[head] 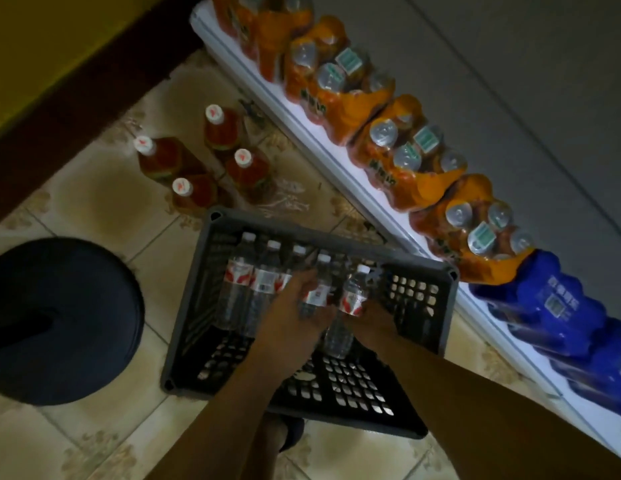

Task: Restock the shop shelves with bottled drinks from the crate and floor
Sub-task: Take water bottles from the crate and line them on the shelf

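Five clear water bottles (264, 289) lie side by side at the far end of the dark crate (420, 271) on the tiled floor (94, 202). The left hand (295, 317) curls over the fourth bottle (319, 289); the right hand (375, 323) grips the rightmost bottle (354, 292). Beyond the crate stand four white-capped brown bottles (246, 171). To the right, a low white shelf (302, 109) carries wrapped orange packs (406, 157) and blue packs (544, 306).

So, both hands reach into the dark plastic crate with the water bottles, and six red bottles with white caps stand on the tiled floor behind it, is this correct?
Not quite. The head view shows four red bottles on the floor beyond the crate, not six. The rest holds: the left hand and right hand are in the crate on the water bottles.
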{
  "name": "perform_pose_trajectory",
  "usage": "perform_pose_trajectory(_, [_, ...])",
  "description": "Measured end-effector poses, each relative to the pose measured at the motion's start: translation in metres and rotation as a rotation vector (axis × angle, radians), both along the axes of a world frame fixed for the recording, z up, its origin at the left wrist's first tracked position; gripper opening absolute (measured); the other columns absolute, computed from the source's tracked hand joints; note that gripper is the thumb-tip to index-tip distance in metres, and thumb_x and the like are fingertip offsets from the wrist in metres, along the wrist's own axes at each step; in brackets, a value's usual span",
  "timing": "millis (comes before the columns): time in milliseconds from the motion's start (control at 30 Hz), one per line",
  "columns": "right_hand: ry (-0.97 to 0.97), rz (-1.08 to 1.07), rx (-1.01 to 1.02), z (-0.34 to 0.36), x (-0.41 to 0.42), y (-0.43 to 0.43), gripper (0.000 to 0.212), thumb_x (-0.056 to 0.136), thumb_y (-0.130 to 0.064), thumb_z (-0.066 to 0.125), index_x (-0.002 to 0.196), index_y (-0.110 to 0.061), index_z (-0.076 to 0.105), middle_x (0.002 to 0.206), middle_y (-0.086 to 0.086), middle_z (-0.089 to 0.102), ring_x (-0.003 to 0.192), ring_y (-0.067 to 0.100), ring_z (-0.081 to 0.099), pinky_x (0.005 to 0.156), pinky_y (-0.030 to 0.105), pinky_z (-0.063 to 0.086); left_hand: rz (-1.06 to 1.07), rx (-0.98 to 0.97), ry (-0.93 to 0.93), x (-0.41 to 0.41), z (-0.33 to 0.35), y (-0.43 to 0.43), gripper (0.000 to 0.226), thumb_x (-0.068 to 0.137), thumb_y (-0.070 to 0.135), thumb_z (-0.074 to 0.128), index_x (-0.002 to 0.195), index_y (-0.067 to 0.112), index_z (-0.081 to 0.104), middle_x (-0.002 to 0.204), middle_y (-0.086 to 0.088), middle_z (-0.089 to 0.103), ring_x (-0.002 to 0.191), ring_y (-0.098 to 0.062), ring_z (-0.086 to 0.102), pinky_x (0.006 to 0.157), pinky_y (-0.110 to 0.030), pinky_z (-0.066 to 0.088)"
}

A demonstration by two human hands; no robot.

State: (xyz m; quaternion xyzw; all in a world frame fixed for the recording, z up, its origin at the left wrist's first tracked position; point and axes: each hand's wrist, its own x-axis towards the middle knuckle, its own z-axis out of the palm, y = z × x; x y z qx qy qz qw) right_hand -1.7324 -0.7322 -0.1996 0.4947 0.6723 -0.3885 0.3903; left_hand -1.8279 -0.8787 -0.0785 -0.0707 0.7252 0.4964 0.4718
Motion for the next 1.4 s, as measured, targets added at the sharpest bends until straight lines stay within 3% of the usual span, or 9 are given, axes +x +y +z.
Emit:
perform_pose_trajectory(233, [0.004, -0.227, 0.085, -0.103, 0.013, -0.001, 0.093, 0.068, -0.048, 0.081, 0.145, -0.022, 0.036, 0.144, 0.011, 0.046, 0.122, 0.029, 0.052, 0.1, 0.039, 0.049, 0.012, -0.009, -0.045, 0.027, -0.081, 0.015, 0.049, 0.09, 0.027, 0.065, 0.134, 0.031, 0.043, 0.116, 0.025, 0.048, 0.115, 0.002, 0.045, 0.088, -0.014, 0.043])
perform_pose_trajectory(333, [-0.078, -0.19, 0.112, -0.123, 0.016, -0.004, 0.109, 0.076, -0.052, 0.076, 0.155, -0.015, 0.01, 0.157, 0.018, 0.023, 0.137, 0.036, 0.037, 0.108, 0.042, 0.042, -0.012, -0.036, -0.049, 0.035, -0.106, 0.017, 0.046, 0.091, 0.028, 0.064, 0.132, 0.034, 0.044, 0.111, 0.03, 0.048, 0.105, 0.012, 0.047, 0.079, -0.005, 0.045])
perform_pose_trajectory(400, [-0.093, -0.208, 0.104, -0.131, 0.019, -0.005, 0.112, 0.08, -0.046, 0.076, 0.154, -0.01, -0.002, 0.155, 0.019, 0.027, 0.135, 0.037, 0.039, 0.106, 0.041, 0.043, -0.025, -0.045, -0.061, 0.038, -0.116, 0.019, 0.043, 0.092, 0.026, 0.064, 0.128, 0.035, 0.043, 0.107, 0.032, 0.047, 0.101, 0.018, 0.049, 0.077, -0.003, 0.045])
perform_pose_trajectory(600, [0.008, -0.319, 0.156, -0.132, 0.028, -0.009, 0.103, 0.076, -0.037, 0.081, 0.151, -0.012, 0.014, 0.143, 0.016, 0.043, 0.126, 0.034, 0.049, 0.099, 0.042, 0.048, -0.009, -0.065, -0.096, 0.047, -0.119, 0.022, 0.038, 0.091, 0.016, 0.065, 0.12, 0.033, 0.048, 0.102, 0.029, 0.05, 0.081, 0.036, 0.044, 0.064, 0.004, 0.041])
perform_pose_trajectory(800, [0.09, -0.299, 0.151, -0.066, 0.025, -0.01, 0.077, 0.078, -0.021, 0.079, 0.138, -0.011, 0.032, 0.133, 0.013, 0.053, 0.118, 0.031, 0.055, 0.087, 0.032, 0.046, -0.032, -0.05, -0.08, 0.045, -0.082, 0.029, 0.039, 0.094, 0.013, 0.062, 0.127, 0.025, 0.046, 0.099, 0.031, 0.045, 0.076, 0.035, 0.045, 0.066, 0.003, 0.04])
perform_pose_trajectory(967, [0.262, -0.222, 0.163, 0.026, 0.009, -0.019, 0.065, 0.084, -0.027, 0.073, 0.135, -0.008, 0.037, 0.129, 0.012, 0.056, 0.117, 0.031, 0.056, 0.086, 0.028, 0.041, -0.04, -0.064, -0.06, 0.026, -0.026, 0.036, 0.045, 0.094, 0.018, 0.063, 0.132, 0.029, 0.043, 0.102, 0.029, 0.046, 0.096, 0.011, 0.049, 0.069, 0.001, 0.038])
perform_pose_trajectory(1133, [0.452, -0.122, 0.124, 0.105, -0.004, -0.036, 0.054, 0.08, -0.024, 0.077, 0.12, -0.017, 0.041, 0.104, -0.006, 0.06, 0.088, 0.013, 0.061, 0.071, 0.022, 0.048, -0.048, -0.101, 0.0, 0.003, 0.036, 0.032, 0.055, 0.091, 0.021, 0.066, 0.139, 0.027, 0.04, 0.124, 0.011, 0.049, 0.12, -0.012, 0.05, 0.098, -0.03, 0.046])
perform_pose_trajectory(1267, [0.667, -0.144, 0.109, 0.164, -0.027, -0.039, 0.054, 0.081, -0.018, 0.077, 0.12, -0.03, 0.042, 0.096, -0.032, 0.051, 0.083, -0.018, 0.055, 0.065, 0.001, 0.041, -0.051, -0.101, 0.074, -0.017, 0.092, 0.027, 0.065, 0.087, 0.024, 0.072, 0.142, 0.023, 0.039, 0.138, 0.007, 0.05, 0.123, -0.012, 0.049, 0.094, -0.025, 0.042])
perform_pose_trajectory(1400, [0.774, -0.048, 0.088, 0.228, -0.058, -0.025, 0.052, 0.084, -0.018, 0.075, 0.117, -0.033, 0.037, 0.096, -0.028, 0.053, 0.083, -0.018, 0.055, 0.071, 0.016, 0.049, -0.064, -0.016, 0.139, -0.041, 0.154, 0.028, 0.069, 0.08, 0.039, 0.076, 0.138, 0.029, 0.039, 0.13, 0.013, 0.054, 0.108, -0.004, 0.054, 0.077, -0.011, 0.043])
